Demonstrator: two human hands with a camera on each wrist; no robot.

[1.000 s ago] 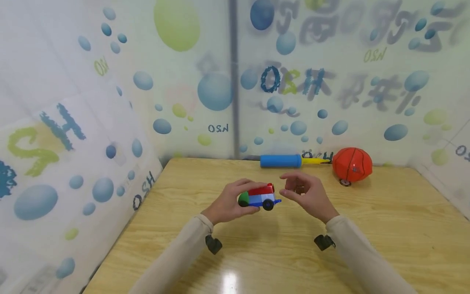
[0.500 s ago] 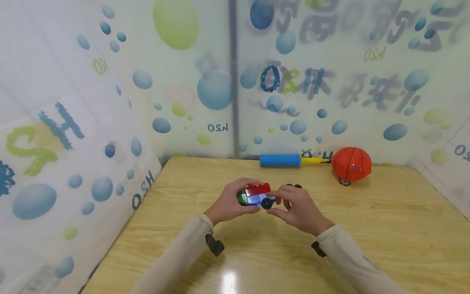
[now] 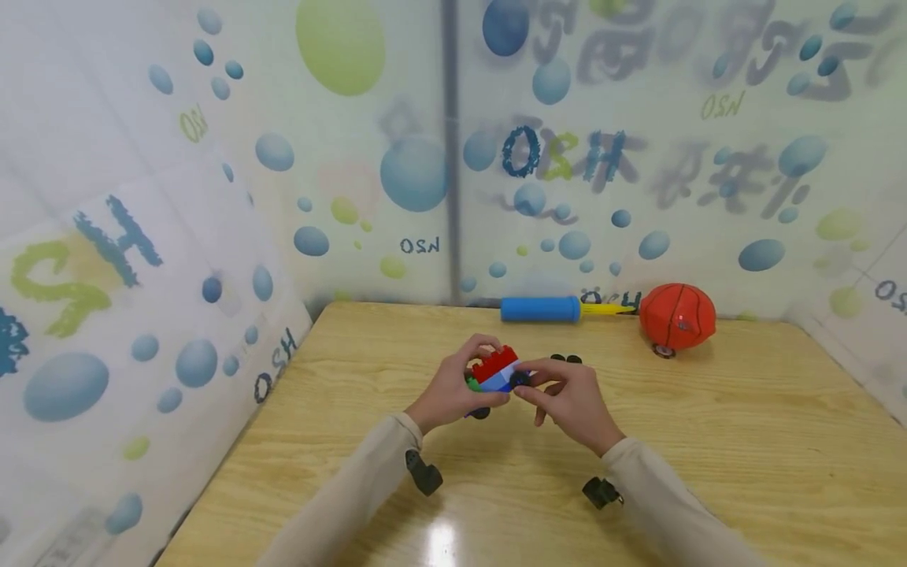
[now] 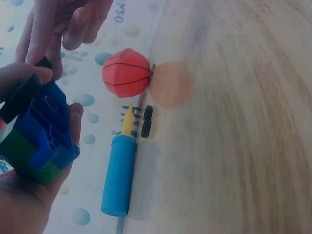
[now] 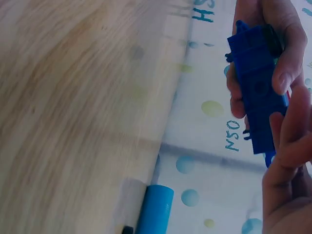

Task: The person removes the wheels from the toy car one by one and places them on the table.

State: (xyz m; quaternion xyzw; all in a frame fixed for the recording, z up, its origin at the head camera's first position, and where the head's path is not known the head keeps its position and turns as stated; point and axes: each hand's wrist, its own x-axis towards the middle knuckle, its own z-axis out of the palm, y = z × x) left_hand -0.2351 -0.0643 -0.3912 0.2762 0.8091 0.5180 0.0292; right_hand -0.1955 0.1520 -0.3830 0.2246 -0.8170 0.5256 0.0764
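My left hand (image 3: 446, 390) grips a toy car of building blocks, with red bricks (image 3: 494, 362) on top, light blue ones below and a green block (image 4: 24, 151) at one end. The car is tilted in the head view. Its blue base (image 5: 258, 87) shows in the right wrist view, with a black wheel (image 5: 273, 41) on one side and bare pegs on the other. Thumb and forefinger of my right hand (image 3: 572, 398) pinch another black wheel (image 3: 520, 379) at the car's right end. Fingers partly hide the car.
Two black wheels (image 3: 567, 359) lie on the wooden table (image 3: 744, 441) just beyond the right hand. A blue hand pump (image 3: 540, 309) with a yellow nozzle lies along the back wall. Right of it sits a red basketball-patterned balloon-like ball (image 3: 676, 316), a small wheel (image 3: 664, 351) at its base.
My right hand has come left from beside the car onto its wheel. My left hand has tilted the car, its right end higher. The wheels on the table have come into view.
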